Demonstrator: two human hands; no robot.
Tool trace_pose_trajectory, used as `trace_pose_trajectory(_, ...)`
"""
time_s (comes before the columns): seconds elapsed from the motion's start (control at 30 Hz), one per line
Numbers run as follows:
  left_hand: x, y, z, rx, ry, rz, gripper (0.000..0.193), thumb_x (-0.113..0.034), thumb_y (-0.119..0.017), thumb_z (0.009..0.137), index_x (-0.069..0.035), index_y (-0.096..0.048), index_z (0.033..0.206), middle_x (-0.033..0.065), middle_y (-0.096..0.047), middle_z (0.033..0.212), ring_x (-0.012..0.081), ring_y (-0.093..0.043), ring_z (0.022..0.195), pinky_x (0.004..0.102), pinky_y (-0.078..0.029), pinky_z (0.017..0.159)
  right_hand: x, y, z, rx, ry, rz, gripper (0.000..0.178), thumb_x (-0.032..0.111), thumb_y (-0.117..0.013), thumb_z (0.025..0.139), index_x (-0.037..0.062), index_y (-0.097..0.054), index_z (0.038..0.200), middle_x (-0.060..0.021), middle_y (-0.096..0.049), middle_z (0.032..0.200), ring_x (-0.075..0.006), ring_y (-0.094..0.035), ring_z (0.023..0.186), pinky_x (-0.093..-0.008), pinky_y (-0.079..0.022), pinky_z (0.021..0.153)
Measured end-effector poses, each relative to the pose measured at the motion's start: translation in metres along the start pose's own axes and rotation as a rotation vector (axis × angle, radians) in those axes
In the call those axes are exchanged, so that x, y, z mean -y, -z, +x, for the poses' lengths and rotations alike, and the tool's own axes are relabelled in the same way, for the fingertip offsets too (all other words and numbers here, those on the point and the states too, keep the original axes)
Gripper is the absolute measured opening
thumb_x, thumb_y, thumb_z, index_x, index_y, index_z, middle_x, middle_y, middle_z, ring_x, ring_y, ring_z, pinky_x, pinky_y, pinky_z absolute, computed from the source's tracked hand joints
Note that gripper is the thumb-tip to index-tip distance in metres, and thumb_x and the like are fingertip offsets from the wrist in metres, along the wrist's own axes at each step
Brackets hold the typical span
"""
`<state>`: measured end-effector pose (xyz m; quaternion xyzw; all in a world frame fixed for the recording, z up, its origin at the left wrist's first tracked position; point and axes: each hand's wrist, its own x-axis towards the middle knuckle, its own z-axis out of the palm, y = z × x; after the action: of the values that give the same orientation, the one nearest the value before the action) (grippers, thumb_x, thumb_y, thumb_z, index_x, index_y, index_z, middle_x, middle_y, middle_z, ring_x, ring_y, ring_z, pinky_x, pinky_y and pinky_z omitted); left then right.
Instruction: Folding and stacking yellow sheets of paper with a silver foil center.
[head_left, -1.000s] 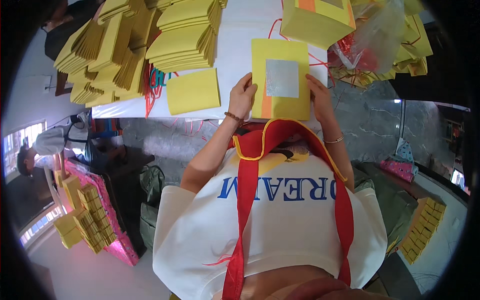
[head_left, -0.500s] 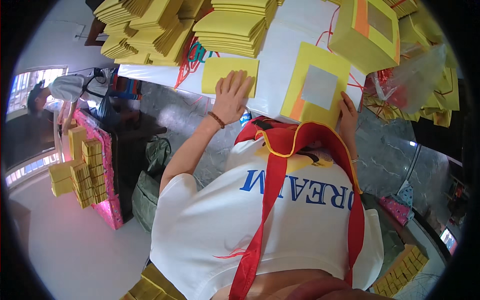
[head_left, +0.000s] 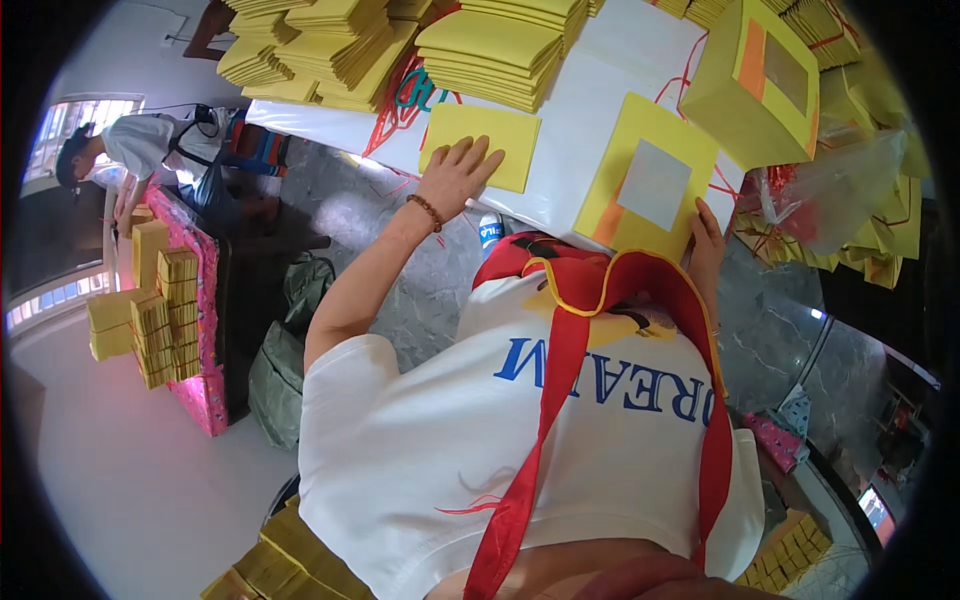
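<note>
My left hand (head_left: 455, 180) lies with its fingers stretched out over the lower left part of a flat yellow paper piece (head_left: 500, 135) on the white table. At the right edge of a yellow paper packet (head_left: 610, 130), which has a grey rectangular patch and an orange strip, rests my right hand (head_left: 706, 240). Its visible fingers are extended against that edge, and the thumb is hidden. Behind the flat piece, teal-handled scissors (head_left: 412, 88) lie among red strings (head_left: 385, 125). A tall yellow block (head_left: 745, 90) with a similar patch stands at the right.
Stacks of folded yellow paper (head_left: 490, 55) fill the table's far left. A clear plastic bag (head_left: 850, 200) hangs among yellow bundles at the right. Over a pink-covered table (head_left: 205, 400) holding tied yellow bundles (head_left: 165, 320), another person (head_left: 165, 150) leans at the left.
My left hand has slid a little leftward across the flat yellow piece. The whole view has shifted slightly, and my right hand stays at the packet's edge.
</note>
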<state>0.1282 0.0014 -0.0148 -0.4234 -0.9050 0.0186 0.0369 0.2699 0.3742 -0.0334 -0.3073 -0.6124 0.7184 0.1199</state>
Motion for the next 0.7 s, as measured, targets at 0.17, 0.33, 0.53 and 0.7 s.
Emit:
trace_pose_trajectory(0.17, 0.0, -0.009, 0.0, -0.112, -0.025, 0.116, 0.049, -0.013, -0.049, 0.08, -0.015, -0.042, 0.129, 0.0126, -0.043, 0.13, 0.0272, -0.045, 0.113, 0.0408, -0.041, 0.086, 0.001, -0.002, -0.003, -0.006, -0.006, 0.031, 0.035, 0.011, -0.052, 0.089, -0.0002, -0.052, 0.122, -0.0053, -0.055, 0.114, -0.011, -0.051, 0.1, -0.0234, -0.039, 0.086)
trace_pose_trajectory(0.33, -0.008, 0.008, 0.007, -0.055, -0.028, 0.014, 0.051, -0.011, -0.051, 0.078, -0.01, -0.041, 0.128, 0.0152, -0.042, 0.13, 0.0291, -0.043, 0.116, 0.0426, -0.037, 0.093, -0.006, 0.002, -0.001, -0.017, -0.044, 0.047, 0.036, 0.01, -0.053, 0.089, -0.0002, -0.051, 0.123, -0.005, -0.055, 0.115, -0.011, -0.05, 0.1, -0.0235, -0.039, 0.086)
trace_pose_trajectory(0.53, -0.015, 0.0, 0.012, -0.063, -0.013, 0.074, 0.052, -0.012, -0.052, 0.078, -0.007, -0.041, 0.128, 0.0152, -0.043, 0.129, 0.0289, -0.043, 0.116, 0.0427, -0.038, 0.093, 0.0, -0.004, -0.004, -0.037, -0.001, 0.075, 0.035, 0.011, -0.053, 0.089, 0.0021, -0.053, 0.122, -0.0028, -0.056, 0.112, -0.0095, -0.052, 0.097, -0.0222, -0.041, 0.083)
trace_pose_trajectory(0.7, -0.019, -0.004, 0.002, -0.113, -0.112, 0.066, 0.057, -0.025, -0.061, 0.073, -0.01, -0.044, 0.125, 0.0153, -0.046, 0.124, 0.0276, -0.046, 0.112, 0.0431, -0.041, 0.085, 0.004, -0.007, -0.007, -0.038, -0.034, 0.008, 0.035, 0.011, -0.053, 0.089, 0.0023, -0.053, 0.122, -0.0026, -0.057, 0.111, -0.0099, -0.051, 0.097, -0.0226, -0.04, 0.084)
